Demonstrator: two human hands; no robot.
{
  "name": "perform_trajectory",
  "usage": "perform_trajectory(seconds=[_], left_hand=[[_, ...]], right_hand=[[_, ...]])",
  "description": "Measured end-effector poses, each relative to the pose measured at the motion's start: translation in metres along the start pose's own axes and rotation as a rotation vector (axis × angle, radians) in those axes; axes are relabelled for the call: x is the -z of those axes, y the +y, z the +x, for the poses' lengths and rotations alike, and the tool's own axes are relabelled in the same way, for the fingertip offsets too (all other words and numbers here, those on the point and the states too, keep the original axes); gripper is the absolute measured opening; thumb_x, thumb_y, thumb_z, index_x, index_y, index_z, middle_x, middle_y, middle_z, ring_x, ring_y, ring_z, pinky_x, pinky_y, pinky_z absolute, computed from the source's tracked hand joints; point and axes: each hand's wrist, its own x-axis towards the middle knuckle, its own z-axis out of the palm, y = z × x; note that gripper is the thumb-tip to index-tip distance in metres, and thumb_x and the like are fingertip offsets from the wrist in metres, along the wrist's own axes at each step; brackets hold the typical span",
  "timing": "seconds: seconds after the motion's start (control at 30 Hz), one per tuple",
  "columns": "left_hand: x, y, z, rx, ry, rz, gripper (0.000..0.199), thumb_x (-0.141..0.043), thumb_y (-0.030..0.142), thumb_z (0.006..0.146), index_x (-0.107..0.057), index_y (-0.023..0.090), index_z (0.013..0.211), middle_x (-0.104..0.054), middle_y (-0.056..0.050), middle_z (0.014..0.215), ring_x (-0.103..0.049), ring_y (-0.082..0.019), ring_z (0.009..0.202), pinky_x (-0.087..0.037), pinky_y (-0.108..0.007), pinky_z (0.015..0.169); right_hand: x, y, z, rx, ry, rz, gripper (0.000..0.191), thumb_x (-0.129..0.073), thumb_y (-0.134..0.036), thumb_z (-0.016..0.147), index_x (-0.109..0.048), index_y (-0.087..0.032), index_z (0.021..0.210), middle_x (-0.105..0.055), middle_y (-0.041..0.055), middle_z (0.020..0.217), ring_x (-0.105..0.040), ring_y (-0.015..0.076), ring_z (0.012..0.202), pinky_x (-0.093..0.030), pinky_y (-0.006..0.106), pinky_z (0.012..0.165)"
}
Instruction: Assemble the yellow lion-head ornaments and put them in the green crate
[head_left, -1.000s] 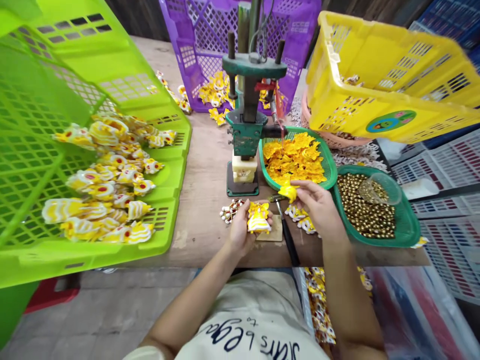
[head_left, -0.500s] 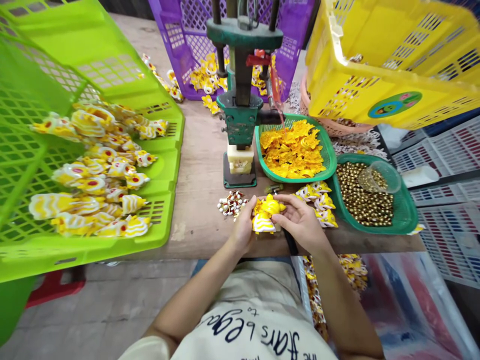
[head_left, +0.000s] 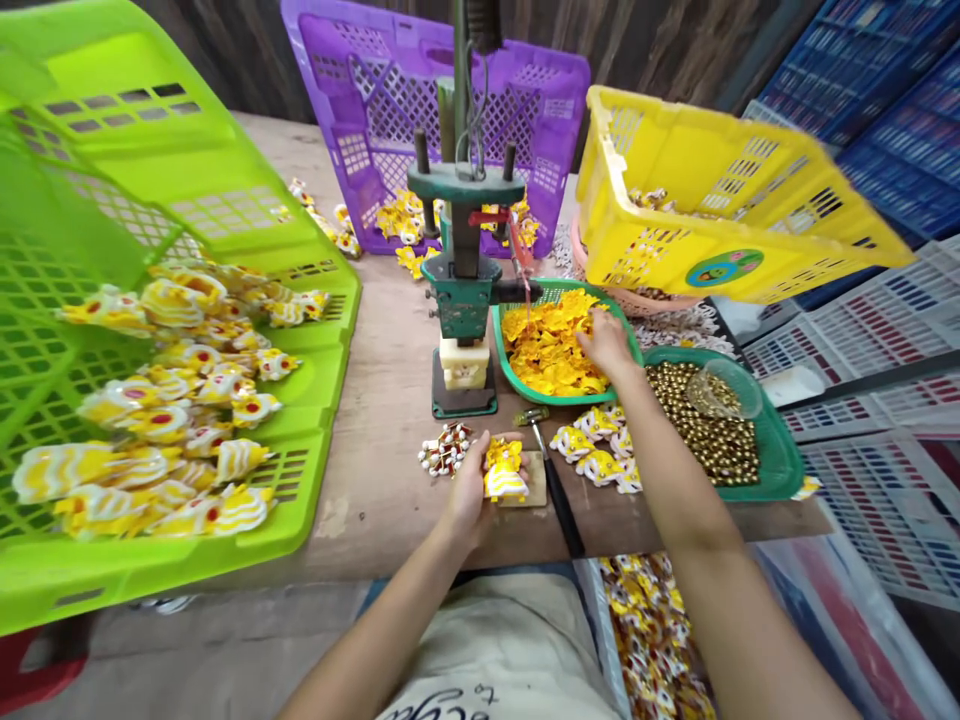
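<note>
My left hand (head_left: 470, 482) grips a yellow-and-white plastic piece (head_left: 506, 484) over a small wooden block (head_left: 535, 480) near the table's front edge. At the right side of a green basket (head_left: 505, 368), my right hand (head_left: 606, 345) reaches in among orange-yellow pieces (head_left: 551, 340); its fingers are apart, and I make out nothing held in them. A black-handled hammer (head_left: 561, 500) lies right of the block. Small white-headed pins (head_left: 445, 449) are heaped left of my left hand. Yellow-and-white pieces (head_left: 598, 448) lie beneath my right forearm.
A green press (head_left: 463, 290) stands behind the block. A lime crate (head_left: 330, 400) is on the left, a purple crate (head_left: 442, 50) behind, a yellow crate (head_left: 660, 240) at back right. Gold balls (head_left: 701, 425) fill a green tray at right.
My right hand has left the held piece and moved up and right to the green basket. My left hand still holds the piece. The hammer and block show more, and the view has shifted.
</note>
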Motion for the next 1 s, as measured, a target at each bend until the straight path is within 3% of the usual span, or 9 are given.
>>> perform_trajectory(seconds=[0.1,0.23,0.33,0.43,0.53,0.63,0.73,0.87,1.0], left_hand=[[-0.001,0.002,0.001,-0.03,0.028,0.0,0.039,-0.038,0.034,0.098,-0.061,0.007,0.114,-0.071,-0.009,0.07,-0.068,-0.018,0.056,-0.053,-0.024,0.051],[0.0,0.005,0.003,-0.037,0.046,-0.028,0.038,-0.04,0.033,0.096,-0.06,0.006,0.113,-0.07,-0.009,0.068,-0.068,-0.018,0.054,-0.052,-0.024,0.049],[0.0,0.005,0.005,-0.04,0.033,-0.018,0.036,-0.043,0.034,0.095,-0.06,0.006,0.11,-0.07,-0.009,0.068,-0.067,-0.018,0.052,-0.05,-0.023,0.047],[-0.002,0.003,0.007,-0.047,-0.003,0.002,0.036,-0.04,0.035,0.097,-0.061,0.007,0.105,-0.07,-0.01,0.071,-0.067,-0.017,0.054,-0.051,-0.023,0.049],[-0.003,0.0,0.009,-0.063,-0.028,0.006,0.036,-0.044,0.037,0.095,-0.062,0.008,0.107,-0.07,-0.009,0.071,-0.067,-0.017,0.056,-0.052,-0.023,0.051],[-0.002,-0.006,0.011,-0.1,-0.075,0.037,0.037,-0.056,0.041,0.09,-0.062,0.011,0.112,-0.069,-0.006,0.072,-0.067,-0.016,0.058,-0.052,-0.023,0.054],[-0.001,-0.011,0.009,-0.152,-0.158,0.082,0.041,-0.07,0.041,0.082,-0.062,0.014,0.111,-0.07,-0.004,0.08,-0.067,-0.014,0.062,-0.052,-0.022,0.057],[-0.002,-0.017,0.006,-0.169,-0.129,0.123,0.039,-0.076,0.039,0.076,-0.061,0.016,0.104,-0.07,-0.003,0.083,-0.066,-0.014,0.063,-0.05,-0.021,0.055],[0.0,-0.02,0.007,-0.11,-0.067,0.082,0.029,-0.073,0.033,0.079,-0.062,0.015,0.098,-0.069,-0.003,0.079,-0.063,-0.012,0.057,-0.049,-0.021,0.053]], right_hand=[[-0.008,0.001,0.003,0.005,-0.029,0.055,0.032,-0.064,-0.012,0.072,-0.062,-0.012,0.105,-0.067,0.0191,0.116,-0.054,0.0312,0.122,-0.032,0.048,0.111],[-0.013,0.007,-0.01,0.028,-0.05,0.243,0.021,-0.059,-0.019,0.08,-0.062,-0.018,0.1,-0.074,0.0079,0.095,-0.067,0.0226,0.1,-0.045,0.041,0.1],[-0.01,0.01,-0.023,0.019,-0.018,0.416,0.019,-0.055,-0.023,0.083,-0.061,-0.016,0.1,-0.074,0.0085,0.096,-0.071,0.0188,0.091,-0.052,0.033,0.087],[-0.003,0.009,-0.038,-0.012,0.038,0.555,0.022,-0.055,-0.029,0.084,-0.062,-0.015,0.099,-0.073,0.0105,0.095,-0.072,0.0202,0.087,-0.055,0.035,0.081],[0.004,0.002,-0.065,-0.016,0.024,0.694,0.024,-0.06,-0.038,0.083,-0.065,-0.018,0.097,-0.073,0.007,0.088,-0.071,0.0209,0.082,-0.058,0.037,0.076],[0.003,-0.014,-0.107,-0.033,-0.121,1.029,0.026,-0.068,-0.045,0.079,-0.067,-0.022,0.092,-0.072,0.0042,0.088,-0.07,0.0197,0.081,-0.059,0.037,0.076],[-0.009,-0.035,-0.152,-0.145,-0.247,1.291,0.025,-0.072,-0.043,0.077,-0.066,-0.023,0.09,-0.071,0.0022,0.088,-0.068,0.0179,0.08,-0.058,0.035,0.076],[-0.025,-0.055,-0.191,-0.239,-0.099,1.203,0.016,-0.066,-0.037,0.083,-0.065,-0.025,0.094,-0.069,0.0021,0.092,-0.067,0.0176,0.086,-0.056,0.034,0.081],[-0.028,-0.05,-0.206,0.013,0.031,0.803,0.021,-0.053,-0.032,0.092,-0.065,-0.029,0.108,-0.067,0.0066,0.107,-0.064,0.0236,0.103,-0.053,0.042,0.094]])
